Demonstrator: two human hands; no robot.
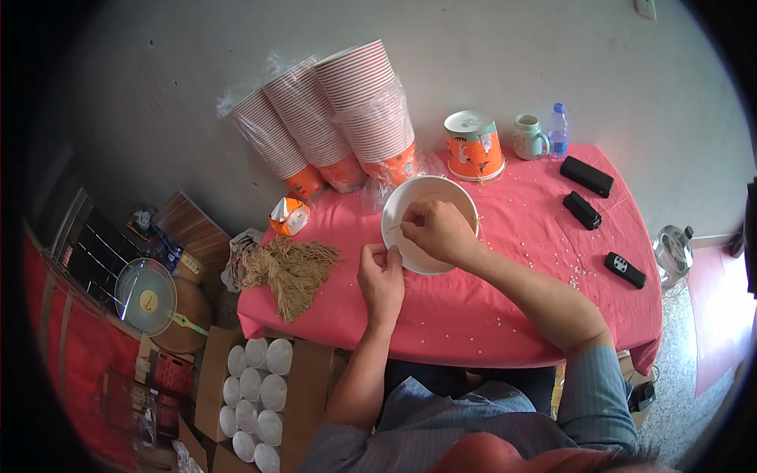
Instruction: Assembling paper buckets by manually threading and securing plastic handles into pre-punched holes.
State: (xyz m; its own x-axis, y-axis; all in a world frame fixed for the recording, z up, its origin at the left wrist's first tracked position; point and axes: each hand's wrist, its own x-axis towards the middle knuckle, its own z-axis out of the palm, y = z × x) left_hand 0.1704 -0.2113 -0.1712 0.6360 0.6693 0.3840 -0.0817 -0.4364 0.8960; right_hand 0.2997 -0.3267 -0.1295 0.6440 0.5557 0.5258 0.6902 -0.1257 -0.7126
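Observation:
A white-lined paper bucket (pixel 394 206) stands on the table with its open mouth toward me. My left hand (pixel 382 280) is closed at the bucket's lower left edge, thumb against the rim. Over the mouth, my right hand (pixel 441 231) pinches what looks like a thin tan cord (pixel 394 229) near the left inner wall; its far end is hidden. Left of the bucket lies a loose bundle of tan cords (pixel 292 268). Behind stands an upside-down orange paper bucket (pixel 473 150) with a cord round its lower rim.
Tall stacks of paper buckets (pixel 363 102) in clear plastic lean at the back. A tissue pack (pixel 289 216), mug (pixel 530 138), water bottle (pixel 558 130), black cases (pixel 587 176) and a key fob (pixel 625 270) lie around the pink tablecloth (pixel 505 307). A carton (pixel 307 386) of white cups stands lower left.

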